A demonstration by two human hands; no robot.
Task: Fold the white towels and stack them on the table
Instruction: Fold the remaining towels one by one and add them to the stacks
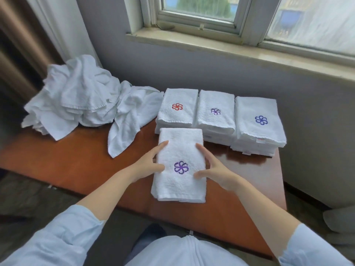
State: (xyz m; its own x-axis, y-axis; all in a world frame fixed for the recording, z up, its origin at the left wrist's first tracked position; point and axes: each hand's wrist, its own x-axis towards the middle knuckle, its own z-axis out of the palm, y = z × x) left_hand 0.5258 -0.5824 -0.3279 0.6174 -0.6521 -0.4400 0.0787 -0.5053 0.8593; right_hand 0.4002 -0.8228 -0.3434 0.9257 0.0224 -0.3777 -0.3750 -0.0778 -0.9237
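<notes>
- Table (67, 166): reddish-brown wood, glossy top; extends left and right below the fingertips (165, 142).
- Wall (192, 73): grey-blue, beyond the fingertips, directly behind the table.
- Window (197, 8): white frame, above and beyond the fingertips; admits daylight.
- Sill (192, 46): pale stone, beneath the window.
- Curtains (63, 25): white sheer beside brown, far left of the fingertips.
- Floor (28, 192): grey-brown, left of the fingertips, nearer the camera.

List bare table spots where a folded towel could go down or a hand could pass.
Free: bare table left-front, bordered by the crumpled pile and the left hand; a smaller patch right of the right hand, in front of the blue-flower stack. Crowded: the back-right row of stacks, and centre, under the folded towel.
</notes>
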